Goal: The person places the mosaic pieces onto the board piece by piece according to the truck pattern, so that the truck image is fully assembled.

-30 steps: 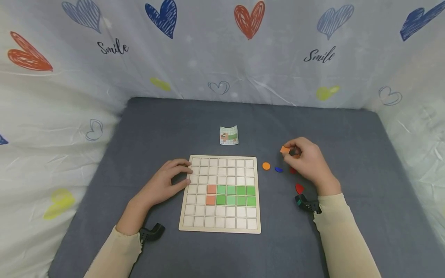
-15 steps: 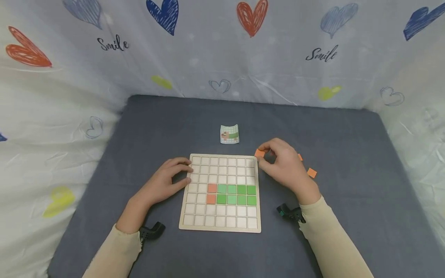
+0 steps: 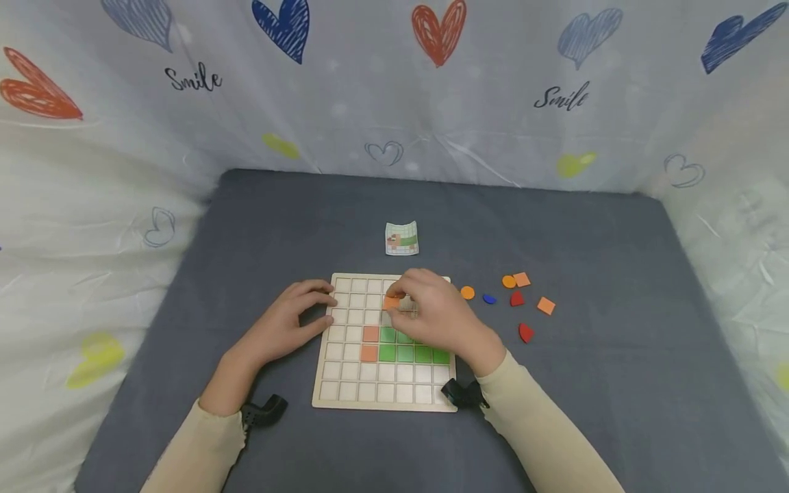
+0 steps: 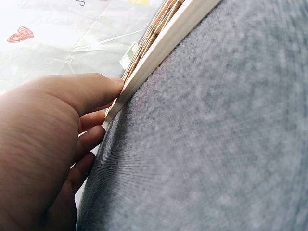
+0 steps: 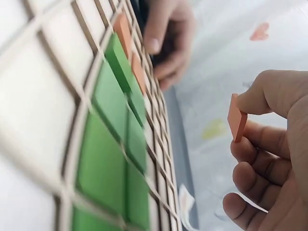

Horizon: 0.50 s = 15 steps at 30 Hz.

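My right hand (image 3: 434,311) pinches an orange square tile (image 3: 391,302) between thumb and forefinger, over the upper part of a wooden grid board (image 3: 385,405). In the right wrist view the tile (image 5: 236,118) stands on edge, clear of the board, with the other fingers loosely bent. My left hand (image 3: 288,318) touches the board's left edge with its fingertips, the fingers relaxed; in the left wrist view the thumb rests against the wooden edge (image 4: 144,70). Two orange tiles (image 3: 370,334) and several green tiles (image 3: 387,352) fill two rows of squares; my right hand partly hides the upper row.
Right of the board lie two orange discs (image 3: 468,293), a blue piece (image 3: 489,299), two red pieces (image 3: 525,333) and two orange squares (image 3: 546,305). A small printed card (image 3: 401,239) lies beyond the board. A heart-patterned curtain (image 3: 345,89) surrounds the dark table (image 3: 296,219).
My right hand has carried the orange tile leftward from the loose pieces, past the board's right edge, to above the grid. My left hand stays at the board's left edge.
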Tool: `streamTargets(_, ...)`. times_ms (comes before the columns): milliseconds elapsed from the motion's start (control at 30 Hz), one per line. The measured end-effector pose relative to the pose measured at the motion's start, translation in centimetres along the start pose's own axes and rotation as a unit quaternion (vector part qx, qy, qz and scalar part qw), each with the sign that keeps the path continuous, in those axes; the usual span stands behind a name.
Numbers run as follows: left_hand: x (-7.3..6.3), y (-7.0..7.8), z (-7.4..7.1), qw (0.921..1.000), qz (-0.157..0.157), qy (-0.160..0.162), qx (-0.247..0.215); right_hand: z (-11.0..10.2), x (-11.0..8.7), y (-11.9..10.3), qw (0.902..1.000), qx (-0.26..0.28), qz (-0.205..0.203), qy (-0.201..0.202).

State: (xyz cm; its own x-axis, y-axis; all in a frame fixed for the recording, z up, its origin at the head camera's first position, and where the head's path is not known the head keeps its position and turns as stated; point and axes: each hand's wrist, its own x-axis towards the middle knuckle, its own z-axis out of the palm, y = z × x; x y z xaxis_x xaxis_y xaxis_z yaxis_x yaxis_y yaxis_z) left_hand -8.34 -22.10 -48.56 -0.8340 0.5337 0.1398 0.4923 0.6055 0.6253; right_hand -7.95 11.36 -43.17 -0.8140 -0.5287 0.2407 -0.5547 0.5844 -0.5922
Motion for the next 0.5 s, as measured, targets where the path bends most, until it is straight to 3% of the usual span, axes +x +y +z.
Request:
streamTargets(200, 0.1, -0.1, -0.1, 1.0000, 0.002, 0.001, 0.001, 1.9, 1.1, -0.7, 0.9998, 0.013, -0.011, -0.010)
streamTargets(500, 0.1, 0.0, -0.1, 1.0000, 0.006, 0.000, 0.004, 3.8, 1.2, 0.0, 0.9995, 0.004, -0.016, -0.026)
